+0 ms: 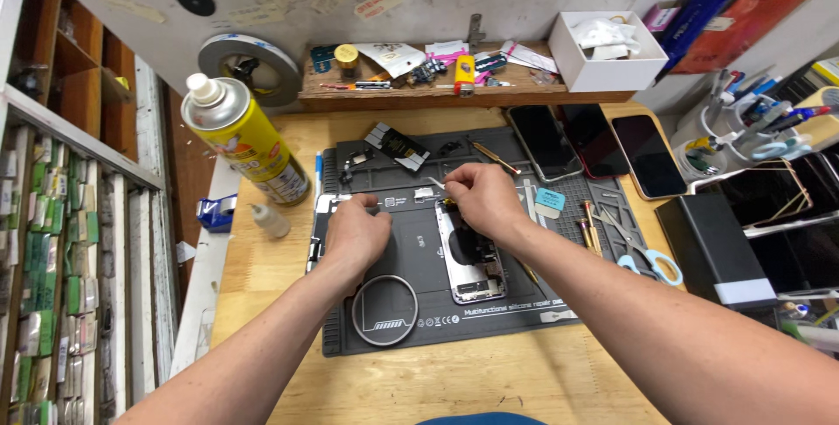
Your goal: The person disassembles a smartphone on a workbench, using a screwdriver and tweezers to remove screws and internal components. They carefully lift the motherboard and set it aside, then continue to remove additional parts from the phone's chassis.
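Opened phone (476,268) lies under right hand (481,200), left hand (357,233) beside.

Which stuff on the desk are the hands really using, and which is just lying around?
In use:
- opened phone on the grey repair mat
- right hand, pinching a thin tool at the phone's top
- left hand, resting on the mat beside it

Lying about:
- yellow spray can
- three phones behind the mat
- scissors
- white box
- tape roll
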